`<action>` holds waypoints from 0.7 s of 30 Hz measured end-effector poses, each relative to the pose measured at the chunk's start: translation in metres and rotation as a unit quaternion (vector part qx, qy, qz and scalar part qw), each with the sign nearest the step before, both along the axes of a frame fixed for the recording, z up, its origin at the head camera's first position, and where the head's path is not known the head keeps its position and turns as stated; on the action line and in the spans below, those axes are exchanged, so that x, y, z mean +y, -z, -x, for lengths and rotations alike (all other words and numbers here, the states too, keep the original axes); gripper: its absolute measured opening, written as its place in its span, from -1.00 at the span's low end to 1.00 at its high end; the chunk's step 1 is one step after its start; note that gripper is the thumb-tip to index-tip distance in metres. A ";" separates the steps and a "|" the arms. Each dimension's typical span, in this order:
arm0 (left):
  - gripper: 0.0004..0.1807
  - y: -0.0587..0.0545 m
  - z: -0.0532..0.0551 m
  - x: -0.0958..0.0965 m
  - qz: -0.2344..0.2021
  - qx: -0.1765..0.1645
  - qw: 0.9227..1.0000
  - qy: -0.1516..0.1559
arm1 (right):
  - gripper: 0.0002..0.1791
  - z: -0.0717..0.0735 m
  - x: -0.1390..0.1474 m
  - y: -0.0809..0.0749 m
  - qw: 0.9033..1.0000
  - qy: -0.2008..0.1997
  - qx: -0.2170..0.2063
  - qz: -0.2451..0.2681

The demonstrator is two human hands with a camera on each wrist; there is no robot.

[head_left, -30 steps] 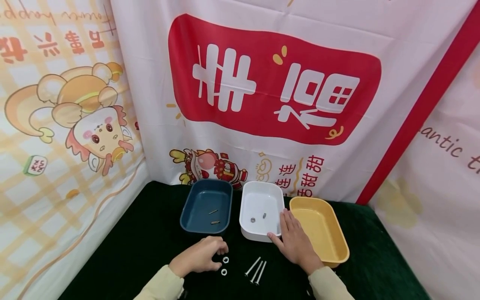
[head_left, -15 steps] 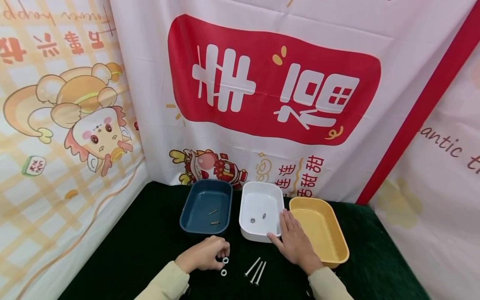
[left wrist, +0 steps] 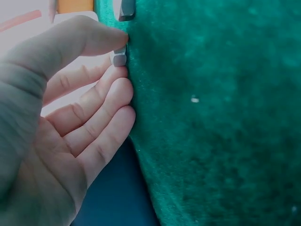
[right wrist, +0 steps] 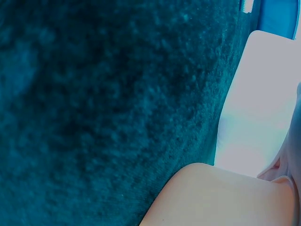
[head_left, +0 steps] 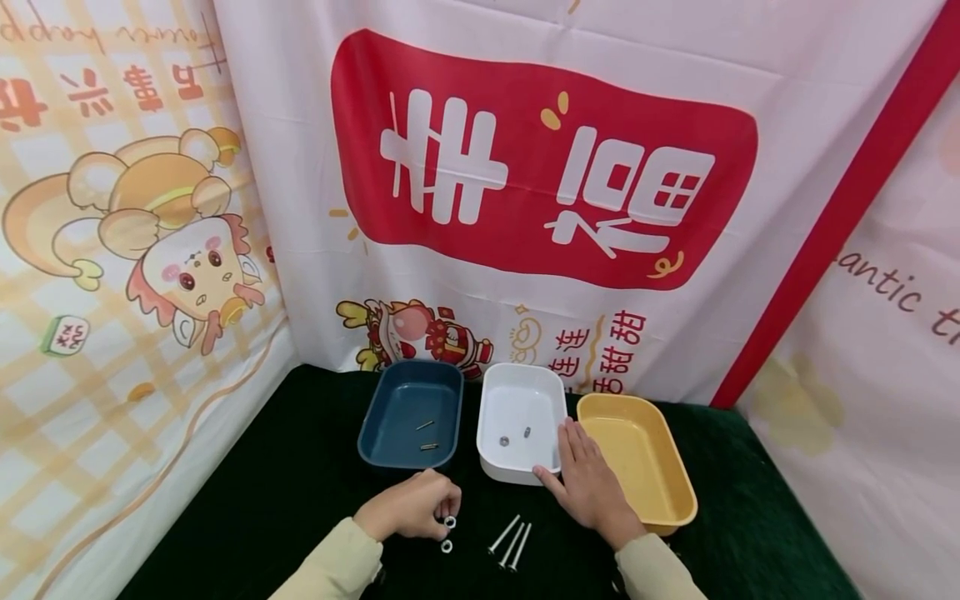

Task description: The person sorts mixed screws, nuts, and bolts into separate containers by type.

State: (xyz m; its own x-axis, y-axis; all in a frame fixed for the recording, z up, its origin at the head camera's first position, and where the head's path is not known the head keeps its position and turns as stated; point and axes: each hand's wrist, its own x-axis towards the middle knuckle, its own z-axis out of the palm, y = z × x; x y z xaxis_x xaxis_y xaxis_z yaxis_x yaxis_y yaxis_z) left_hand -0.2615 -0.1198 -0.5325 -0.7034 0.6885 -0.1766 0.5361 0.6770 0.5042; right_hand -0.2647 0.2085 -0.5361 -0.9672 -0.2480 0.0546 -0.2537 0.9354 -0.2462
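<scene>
My left hand (head_left: 411,507) is low over the cloth in front of the blue tray (head_left: 367,450), thumb and forefinger pinching a silvery hex nut (left wrist: 119,57). A second nut (head_left: 447,547) lies on the cloth just nearer to me. My right hand (head_left: 588,487) rests with straight fingers along the right side of the white tray (head_left: 513,472), fingertips at its rim. Inside that tray sit a nut (head_left: 504,441) and another small metal piece (head_left: 527,432). Three long bolts (head_left: 512,543) lie side by side on the cloth between my hands.
Thin brass-coloured pins (head_left: 428,447) lie in the blue tray. A yellow tray (head_left: 645,467) stands right of the white one, partly behind my right hand. Dark green cloth (head_left: 247,500) covers the table, with a printed curtain (head_left: 300,275) hanging along its back.
My left hand has moved slightly right onto the farther nut, and its thumb and forefinger have closed on it. The right hand stays against the white tray.
</scene>
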 end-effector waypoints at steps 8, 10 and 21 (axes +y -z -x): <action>-0.80 -0.011 -0.003 0.003 -0.006 -0.016 1.000 0.003 | 0.11 0.000 -0.001 -0.001 1.000 0.002 -0.001 0.002; -0.81 -0.015 -0.003 0.004 -0.008 -0.018 1.000 0.009 | 0.11 -0.001 -0.001 -0.001 1.000 0.003 -0.001 0.000; -0.82 -0.041 0.002 0.013 -0.009 -0.005 0.999 0.032 | 0.11 -0.001 0.000 0.000 1.000 -0.001 0.005 -0.004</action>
State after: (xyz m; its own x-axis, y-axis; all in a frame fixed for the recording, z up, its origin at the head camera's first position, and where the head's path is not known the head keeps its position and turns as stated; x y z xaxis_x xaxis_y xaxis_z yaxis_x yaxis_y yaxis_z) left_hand -0.2638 -0.1070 -0.4911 -0.6560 0.7350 -0.1713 0.5729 0.6327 0.5211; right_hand -0.2635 0.2088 -0.5358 -0.9663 -0.2501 0.0616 -0.2575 0.9368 -0.2366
